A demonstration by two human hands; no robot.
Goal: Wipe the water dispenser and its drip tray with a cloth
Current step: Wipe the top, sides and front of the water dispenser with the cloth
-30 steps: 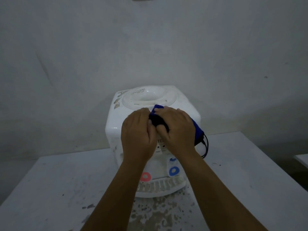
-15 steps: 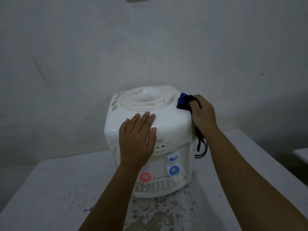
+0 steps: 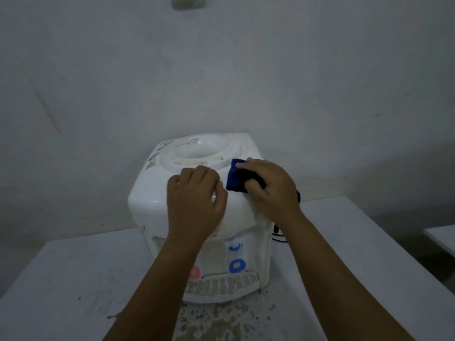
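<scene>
**Cloth brought back to the front of the dispenser top**

Head view. Half a second ago the right hand held the blue cloth at the far right corner of the water dispenser, with the left hand spread flat on the sloping front, fingers straight. Now the right hand (image 3: 272, 190) has come in toward the middle and nearer the front edge, and the left hand (image 3: 195, 199) has drawn its fingers in. A second ago the two hands were pressed together over the cloth; now they sit side by side with a small gap between them.

The right hand grips the cloth (image 3: 235, 177), fingers curled over it and the thumb tucked against its near edge, pressing it on the top of the water dispenser (image 3: 147, 200) just right of the round bottle well (image 3: 199, 150). A blue corner shows past the fingertips and another scrap shows behind the wrist.

The left hand rests on the curved front shoulder of the dispenser, fingers bent and knuckles raised, holding nothing; the thumb points toward the cloth without touching it.

The dispenser stands on a white table (image 3: 61, 279), close to the wall. Below the forearms are its red tap ring (image 3: 194, 273), blue tap ring (image 3: 237, 265) and slotted drip tray (image 3: 221, 285), which looks grimy. The table in front of the tray is speckled with dirt. A black cord (image 3: 278, 238) hangs at the dispenser's right side.
</scene>
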